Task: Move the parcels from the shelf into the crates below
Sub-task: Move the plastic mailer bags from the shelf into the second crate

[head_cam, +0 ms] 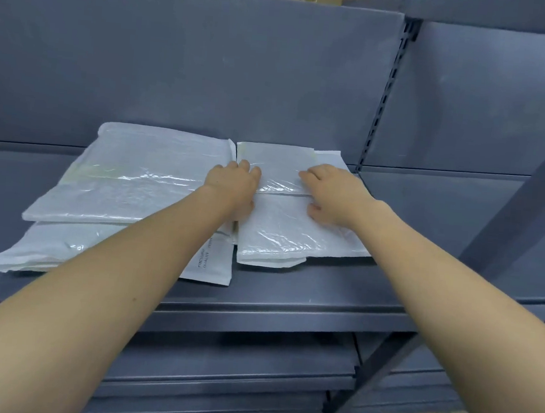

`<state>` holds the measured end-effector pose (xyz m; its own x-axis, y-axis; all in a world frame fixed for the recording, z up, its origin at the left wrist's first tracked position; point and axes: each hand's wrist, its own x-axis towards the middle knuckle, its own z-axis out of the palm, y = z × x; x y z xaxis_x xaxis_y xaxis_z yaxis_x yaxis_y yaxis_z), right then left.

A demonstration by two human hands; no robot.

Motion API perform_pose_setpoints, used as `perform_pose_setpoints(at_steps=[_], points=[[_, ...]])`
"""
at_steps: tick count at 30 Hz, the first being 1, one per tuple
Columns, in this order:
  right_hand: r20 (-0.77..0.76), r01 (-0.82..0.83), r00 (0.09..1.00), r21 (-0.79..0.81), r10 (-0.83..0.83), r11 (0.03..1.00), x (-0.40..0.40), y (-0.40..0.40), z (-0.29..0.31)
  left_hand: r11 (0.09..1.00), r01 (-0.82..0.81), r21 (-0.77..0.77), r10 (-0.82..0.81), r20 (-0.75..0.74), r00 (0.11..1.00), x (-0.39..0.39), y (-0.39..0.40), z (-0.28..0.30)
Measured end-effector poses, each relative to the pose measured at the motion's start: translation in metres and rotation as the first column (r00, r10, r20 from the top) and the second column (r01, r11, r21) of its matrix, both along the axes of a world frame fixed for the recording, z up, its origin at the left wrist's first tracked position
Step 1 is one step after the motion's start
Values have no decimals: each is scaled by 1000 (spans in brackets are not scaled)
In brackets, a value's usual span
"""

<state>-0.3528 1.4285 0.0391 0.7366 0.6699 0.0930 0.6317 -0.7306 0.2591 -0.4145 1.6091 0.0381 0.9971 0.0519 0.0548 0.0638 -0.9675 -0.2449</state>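
Now, head view — the only one. Both my arms reach onto the grey shelf. Four flat white parcels lie on it in two stacks. On the left, a large mailer rests on a lower one whose front edge sticks out towards me. On the right, a small rear parcel overlaps the back edge of a front parcel, which itself sits on something white showing at its front edge; whether that is a flap or another parcel I cannot tell.

My left hand lies at the seam between the stacks, fingers curled down onto the left edge of the rear parcel, thumb low against the front one. My right hand sits on the right side, fingers bent on the rear parcel, thumb pressing the front one. Whether either hand has actually closed round an edge is not clear — the fingertips are partly hidden.

Handling estimate: thin glossy plastic skins, wrinkled and shiny, so likely slippery, light and floppy. A one-sided pinch should let them sag. Better to take opposite side edges and lift both right-hand parcels together as a stack.

No crates are in view; only lower shelves show below.
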Motion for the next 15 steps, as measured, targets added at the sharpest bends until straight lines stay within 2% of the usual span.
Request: perform_pose_setpoints(at_steps=[5, 9, 15], points=[[72, 70, 995, 15, -71, 997, 14, 2, -14, 999, -37, 22, 37, 29, 999, 14, -2, -12], [-9, 154, 988, 72, -154, 985, 14, 2, -22, 999, -53, -5, 53, 37, 998, 13, -2, -15], [-159, 187, 976, 251, -150, 950, -13, -8, -23, 992, 17, -129, 2, 145, 989, -24, -8, -5]])
